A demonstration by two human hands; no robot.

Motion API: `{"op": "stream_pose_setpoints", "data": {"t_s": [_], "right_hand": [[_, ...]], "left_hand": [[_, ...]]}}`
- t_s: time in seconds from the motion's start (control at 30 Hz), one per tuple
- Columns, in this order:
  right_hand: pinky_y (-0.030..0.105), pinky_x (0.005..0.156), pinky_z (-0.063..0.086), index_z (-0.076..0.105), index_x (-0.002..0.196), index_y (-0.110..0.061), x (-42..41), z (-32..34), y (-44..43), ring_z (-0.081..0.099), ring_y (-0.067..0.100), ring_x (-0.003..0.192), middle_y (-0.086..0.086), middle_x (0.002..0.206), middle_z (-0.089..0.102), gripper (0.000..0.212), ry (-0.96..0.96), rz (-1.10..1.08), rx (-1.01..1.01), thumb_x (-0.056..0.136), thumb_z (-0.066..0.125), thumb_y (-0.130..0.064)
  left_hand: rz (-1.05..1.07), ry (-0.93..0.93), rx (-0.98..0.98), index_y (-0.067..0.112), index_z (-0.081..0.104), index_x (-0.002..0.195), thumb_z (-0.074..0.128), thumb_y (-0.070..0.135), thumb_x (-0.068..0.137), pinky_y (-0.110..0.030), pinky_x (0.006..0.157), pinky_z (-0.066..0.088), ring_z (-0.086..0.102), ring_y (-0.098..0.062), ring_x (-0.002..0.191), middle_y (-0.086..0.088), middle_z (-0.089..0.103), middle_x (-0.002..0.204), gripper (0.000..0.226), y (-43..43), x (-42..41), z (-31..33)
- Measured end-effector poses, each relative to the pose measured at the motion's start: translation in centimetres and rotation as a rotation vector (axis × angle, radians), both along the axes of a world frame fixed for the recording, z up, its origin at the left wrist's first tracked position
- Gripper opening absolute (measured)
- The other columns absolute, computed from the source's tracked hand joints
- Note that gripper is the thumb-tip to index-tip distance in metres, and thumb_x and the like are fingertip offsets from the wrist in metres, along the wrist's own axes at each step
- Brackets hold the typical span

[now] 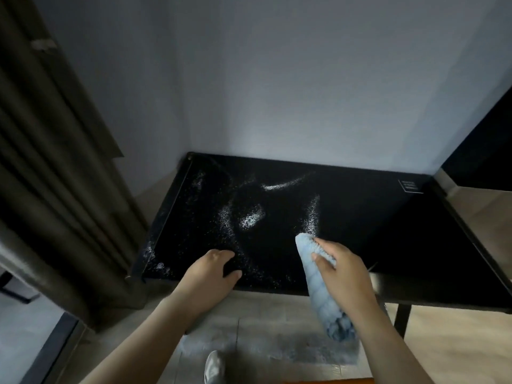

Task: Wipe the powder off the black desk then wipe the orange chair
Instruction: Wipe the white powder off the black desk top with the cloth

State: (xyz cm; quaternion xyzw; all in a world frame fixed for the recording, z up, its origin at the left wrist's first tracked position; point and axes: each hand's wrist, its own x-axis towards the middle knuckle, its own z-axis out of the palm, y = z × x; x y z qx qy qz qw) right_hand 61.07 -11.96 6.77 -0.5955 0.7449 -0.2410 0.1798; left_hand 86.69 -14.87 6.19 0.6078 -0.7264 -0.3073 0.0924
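White powder [249,217] streaks most of the black desk [360,217], the right hand [343,273] gripping a blue cloth [318,286], the left hand [210,273] spread flat, and the orange chair [327,381] unwiped.

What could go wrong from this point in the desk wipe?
1. Powder lies thick near the desk's left and front edges; a sweep of the cloth that way would likely push it onto the floor.
2. The left hand rests on the dusted front edge, so it may smear powder or carry it off.
3. The cloth hangs bunched from the right hand; little of it meets the desk, so streaks may remain.
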Motion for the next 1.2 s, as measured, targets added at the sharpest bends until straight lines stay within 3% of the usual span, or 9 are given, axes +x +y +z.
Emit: {"op": "stream_pose_setpoints", "data": {"t_s": [0.07,0.23,0.4,0.57,0.77,0.93,1.2], "right_hand": [[0.018,0.066,0.040,0.064,0.119,-0.029,-0.4,-0.1,-2.1,0.055,0.005,0.087,-0.012,0.106,0.065,0.029,0.021,-0.036,0.016,0.094,0.052,-0.022],[0.020,0.065,0.042,0.064,0.113,-0.029,-1.0,0.1,-7.8,0.056,0.000,0.080,-0.015,0.093,0.060,0.026,0.023,-0.102,0.041,0.093,0.049,-0.023],[0.018,0.066,0.037,0.064,0.118,-0.026,-2.2,-0.9,-12.4,0.053,0.003,0.082,-0.011,0.098,0.061,0.027,0.037,-0.140,0.059,0.095,0.050,-0.022],[0.027,0.075,0.042,0.064,0.120,-0.024,-4.5,-2.0,-16.4,0.056,0.010,0.090,-0.005,0.107,0.065,0.029,0.048,-0.155,0.089,0.093,0.053,-0.020],[0.034,0.090,0.048,0.060,0.130,-0.026,-9.2,-3.6,-23.5,0.059,0.019,0.110,-0.003,0.123,0.064,0.036,0.075,-0.137,0.113,0.094,0.054,-0.026],[0.033,0.089,0.047,0.059,0.129,-0.025,-14.0,-5.6,-30.7,0.060,0.022,0.108,0.000,0.122,0.064,0.036,0.122,-0.104,0.131,0.094,0.053,-0.029],[0.038,0.093,0.048,0.058,0.131,-0.024,-19.4,-10.0,-41.6,0.058,0.025,0.113,0.000,0.126,0.063,0.037,0.128,-0.006,0.082,0.095,0.054,-0.028]], "left_hand": [[-0.022,0.011,0.005,0.019,0.043,0.143,0.056,0.041,0.093,-0.024,0.104,0.038,0.045,-0.014,0.130,0.001,0.043,0.145,0.056,-2.9,-0.5,-0.4],[-0.075,0.017,0.009,0.019,0.047,0.140,0.058,0.041,0.092,-0.025,0.101,0.042,0.050,-0.015,0.124,0.000,0.048,0.140,0.053,-10.0,-1.1,-0.6],[-0.125,-0.011,0.050,0.017,0.054,0.130,0.057,0.039,0.092,-0.029,0.097,0.046,0.054,-0.016,0.116,-0.001,0.054,0.130,0.044,-15.5,-2.1,-1.3],[-0.137,-0.004,0.111,0.017,0.053,0.129,0.057,0.041,0.093,-0.029,0.096,0.048,0.056,-0.014,0.111,0.002,0.052,0.131,0.044,-19.3,-3.3,-2.4],[-0.145,-0.082,0.150,0.019,0.044,0.139,0.055,0.046,0.092,-0.031,0.101,0.043,0.049,-0.016,0.122,0.001,0.045,0.139,0.055,-23.8,-6.7,-3.9],[-0.115,-0.133,0.206,0.020,0.041,0.141,0.058,0.049,0.089,-0.027,0.103,0.040,0.045,-0.015,0.125,0.002,0.040,0.143,0.062,-27.8,-10.6,-6.2],[-0.067,-0.205,0.277,0.021,0.028,0.150,0.062,0.054,0.085,-0.035,0.114,0.030,0.027,-0.019,0.141,0.001,0.022,0.156,0.081,-33.2,-15.4,-11.3]]}}
